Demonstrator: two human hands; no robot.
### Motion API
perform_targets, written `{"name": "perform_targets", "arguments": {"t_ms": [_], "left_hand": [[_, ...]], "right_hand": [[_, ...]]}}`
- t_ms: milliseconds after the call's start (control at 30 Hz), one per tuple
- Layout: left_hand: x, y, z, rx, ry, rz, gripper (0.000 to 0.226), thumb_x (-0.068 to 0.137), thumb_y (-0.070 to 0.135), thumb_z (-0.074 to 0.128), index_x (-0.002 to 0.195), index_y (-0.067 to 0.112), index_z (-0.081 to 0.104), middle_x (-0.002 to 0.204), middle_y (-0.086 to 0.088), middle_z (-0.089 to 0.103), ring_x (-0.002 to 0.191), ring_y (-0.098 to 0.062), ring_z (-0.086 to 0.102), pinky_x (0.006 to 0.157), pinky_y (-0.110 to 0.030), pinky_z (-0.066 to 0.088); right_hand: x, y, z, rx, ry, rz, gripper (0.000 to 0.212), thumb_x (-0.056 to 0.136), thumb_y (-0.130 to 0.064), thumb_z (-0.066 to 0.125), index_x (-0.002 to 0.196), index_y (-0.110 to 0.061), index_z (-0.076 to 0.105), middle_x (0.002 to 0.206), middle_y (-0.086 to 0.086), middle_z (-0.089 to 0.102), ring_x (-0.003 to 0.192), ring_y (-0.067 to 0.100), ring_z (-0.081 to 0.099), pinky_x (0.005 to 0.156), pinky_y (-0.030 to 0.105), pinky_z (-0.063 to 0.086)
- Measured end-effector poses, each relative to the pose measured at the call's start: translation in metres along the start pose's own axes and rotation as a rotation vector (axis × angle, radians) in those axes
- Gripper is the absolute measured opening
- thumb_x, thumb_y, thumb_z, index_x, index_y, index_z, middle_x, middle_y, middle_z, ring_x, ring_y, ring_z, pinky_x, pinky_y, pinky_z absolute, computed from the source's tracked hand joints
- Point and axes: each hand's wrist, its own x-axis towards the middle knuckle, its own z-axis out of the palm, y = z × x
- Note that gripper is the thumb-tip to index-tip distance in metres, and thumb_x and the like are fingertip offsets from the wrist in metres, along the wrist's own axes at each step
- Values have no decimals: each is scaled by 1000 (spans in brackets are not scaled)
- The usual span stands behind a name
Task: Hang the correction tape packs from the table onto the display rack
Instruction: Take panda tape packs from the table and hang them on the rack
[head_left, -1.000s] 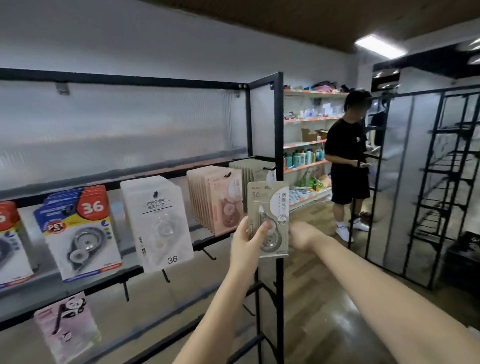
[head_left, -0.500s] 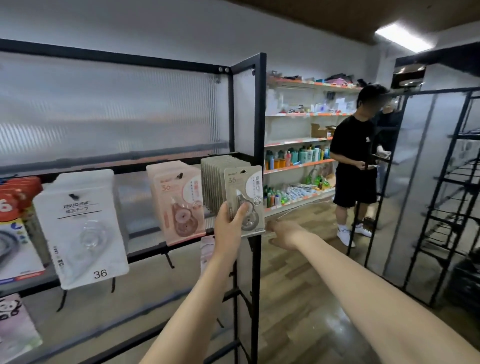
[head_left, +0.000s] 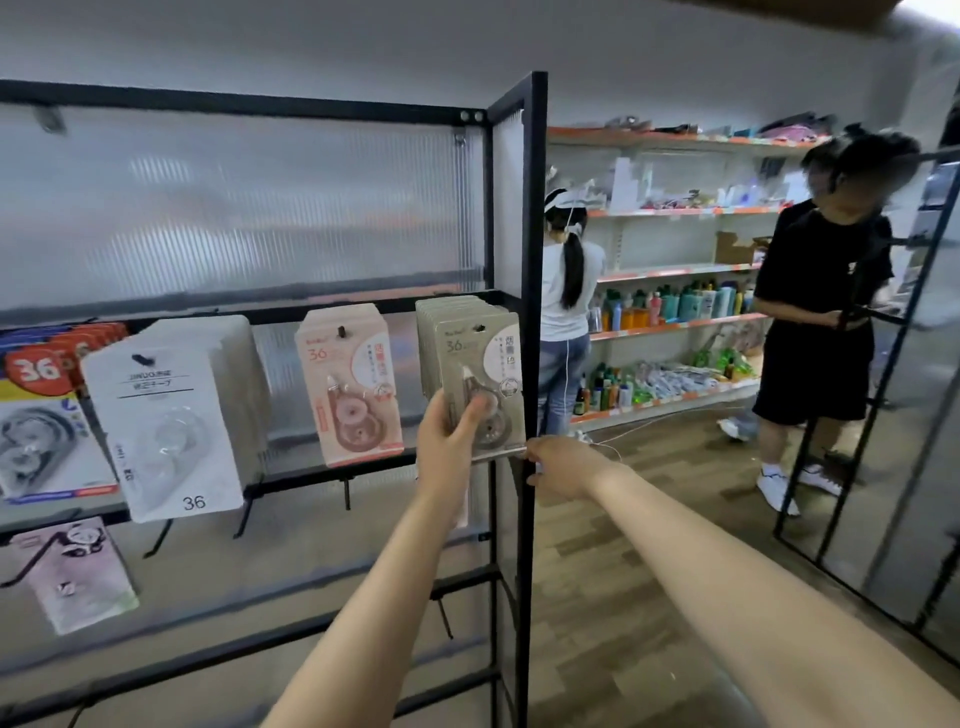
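A grey-beige correction tape pack (head_left: 480, 364) stands upright at the front of a stack of like packs, at the right end of the black display rack (head_left: 533, 260). My left hand (head_left: 447, 447) grips its lower left part, thumb across the blister. My right hand (head_left: 563, 465) reaches in from the right and pinches the pack's lower right corner beside the rack's post. The hook under the pack's hang hole is hidden.
Pink packs (head_left: 353, 384), white packs (head_left: 161, 426) and red-blue packs (head_left: 36, 415) hang further left, with a panda pack (head_left: 78, 571) below them. Two people (head_left: 566, 312) (head_left: 821, 322) stand by stocked wall shelves. Another black rack (head_left: 883, 415) stands to the right.
The pack went from held out in front of the rack up to the front of the grey-beige stack. My right hand followed and closed in on its lower right corner.
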Motion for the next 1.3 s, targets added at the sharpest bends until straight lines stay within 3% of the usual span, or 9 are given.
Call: {"name": "perform_targets", "arguments": {"t_ms": [100, 300, 433, 600, 733, 867, 1033, 1133, 1300], "left_hand": [[9, 6, 3, 34, 40, -11, 11, 89, 29, 64, 99, 25, 61, 90, 10, 69, 83, -8, 64, 77, -23, 52], [7, -9, 0, 119, 24, -11, 21, 90, 32, 63, 108, 22, 62, 100, 4, 69, 91, -11, 65, 81, -24, 53], [15, -12, -2, 176, 20, -24, 12, 92, 31, 61, 103, 27, 59, 96, 8, 68, 89, -6, 65, 75, -16, 52], [25, -19, -6, 249, -38, -74, 24, 90, 37, 61, 110, 24, 60, 100, 10, 68, 93, -1, 63, 80, -17, 48], [27, -22, -10, 328, -22, -112, 29, 90, 40, 61, 111, 20, 61, 99, 9, 68, 91, -4, 63, 74, -15, 45], [11, -27, -30, 637, -59, -159, 18, 93, 33, 60, 95, 15, 60, 81, 8, 59, 79, -10, 56, 64, -16, 39], [-22, -26, -89, 1197, -191, -218, 29, 94, 36, 56, 115, 16, 60, 111, 1, 64, 102, -18, 60, 86, -29, 48], [-39, -5, -140, 1485, -220, -182, 36, 97, 35, 51, 127, 18, 53, 126, -2, 59, 113, -20, 56, 91, -33, 47], [-79, 52, -251, 1827, -249, -394, 43, 98, 33, 48, 136, 13, 46, 137, -10, 48, 125, -28, 46, 94, -37, 43]], "right_hand": [[2, -2, -2, -23, -27, -16, 41, 95, -18, 51, 134, -7, 46, 132, 13, 52, 118, 28, 53, 98, 38, 46], [2, -5, 0, -38, -48, -33, 44, 96, -19, 50, 139, -11, 43, 138, 12, 49, 122, 28, 50, 98, 36, 46], [-1, -3, 1, -6, -63, -41, 45, 97, -20, 50, 140, -11, 41, 139, 12, 47, 124, 28, 49, 97, 34, 44], [-5, -1, 11, 25, -88, -25, 43, 96, -20, 50, 137, -10, 43, 138, 12, 49, 124, 28, 49, 98, 35, 43], [-6, -6, 22, 23, -129, -30, 43, 96, -22, 51, 137, -10, 43, 139, 11, 48, 124, 28, 49, 100, 38, 44], [0, -24, 35, 26, -161, -54, 40, 95, -17, 48, 134, -11, 47, 138, 10, 49, 121, 27, 51, 99, 37, 45], [4, -81, 45, 114, -101, -163, 40, 98, -21, 46, 138, -18, 44, 140, 8, 47, 124, 25, 49, 98, 29, 40], [7, -138, 44, 87, -50, -260, 43, 96, -21, 48, 139, -19, 43, 142, 7, 45, 125, 27, 47, 103, 40, 40], [0, -269, 49, 13, -61, -469, 38, 97, -13, 42, 135, -8, 44, 136, 14, 47, 122, 31, 48, 98, 36, 43]]}}
